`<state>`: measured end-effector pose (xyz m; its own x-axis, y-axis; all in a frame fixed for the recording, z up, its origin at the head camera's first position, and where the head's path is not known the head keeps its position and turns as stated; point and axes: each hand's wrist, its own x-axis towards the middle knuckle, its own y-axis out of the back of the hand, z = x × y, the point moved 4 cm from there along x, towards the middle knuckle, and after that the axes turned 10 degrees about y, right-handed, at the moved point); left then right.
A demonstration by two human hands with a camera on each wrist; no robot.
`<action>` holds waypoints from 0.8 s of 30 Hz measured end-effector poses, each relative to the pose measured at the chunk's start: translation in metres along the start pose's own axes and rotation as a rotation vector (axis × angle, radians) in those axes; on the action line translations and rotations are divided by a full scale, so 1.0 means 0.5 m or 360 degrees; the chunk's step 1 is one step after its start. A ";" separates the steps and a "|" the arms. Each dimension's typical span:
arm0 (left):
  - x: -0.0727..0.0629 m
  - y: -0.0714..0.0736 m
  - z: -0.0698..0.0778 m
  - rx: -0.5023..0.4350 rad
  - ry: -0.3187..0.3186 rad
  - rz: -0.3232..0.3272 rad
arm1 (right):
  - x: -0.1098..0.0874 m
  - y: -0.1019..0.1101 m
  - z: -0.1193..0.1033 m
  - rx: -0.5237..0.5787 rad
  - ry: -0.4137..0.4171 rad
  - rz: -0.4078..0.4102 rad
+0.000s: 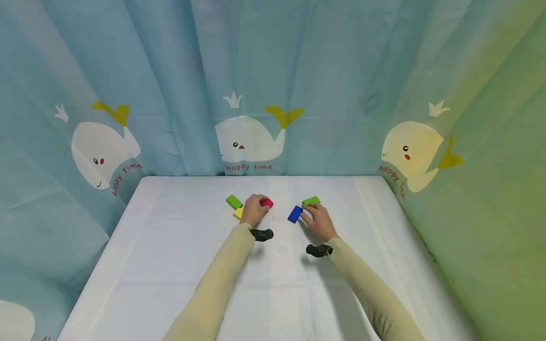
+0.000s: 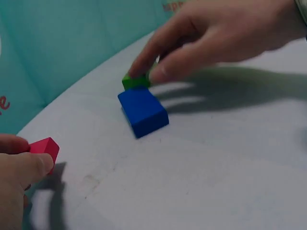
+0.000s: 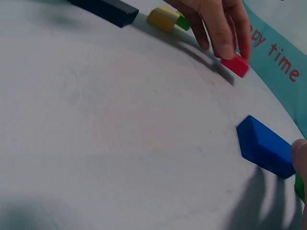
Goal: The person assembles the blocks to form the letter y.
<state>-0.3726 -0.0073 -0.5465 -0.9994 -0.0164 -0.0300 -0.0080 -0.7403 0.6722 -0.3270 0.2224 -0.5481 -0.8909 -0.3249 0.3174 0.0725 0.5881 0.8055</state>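
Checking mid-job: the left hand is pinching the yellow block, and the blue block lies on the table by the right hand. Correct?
Not quite: the left hand is pinching the red block, not the yellow block, as the head view shows. The blue block does lie on the table by the right hand.

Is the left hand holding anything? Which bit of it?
Yes, the left hand pinches the red block by one end; the other end sticks out.

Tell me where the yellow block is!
In the head view, the yellow block is left of centre on the white table, beside the left hand and a green block.
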 end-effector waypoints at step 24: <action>-0.042 -0.039 0.024 -0.0486 0.0097 -0.0057 | 0.051 -0.026 0.013 -0.0066 0.0069 -0.0178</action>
<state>-0.3519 0.0154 -0.5502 -0.9948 -0.0201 -0.0998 -0.0235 -0.9085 0.4171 -0.3534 0.2115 -0.5537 -0.8743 -0.4189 0.2453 -0.0066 0.5155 0.8569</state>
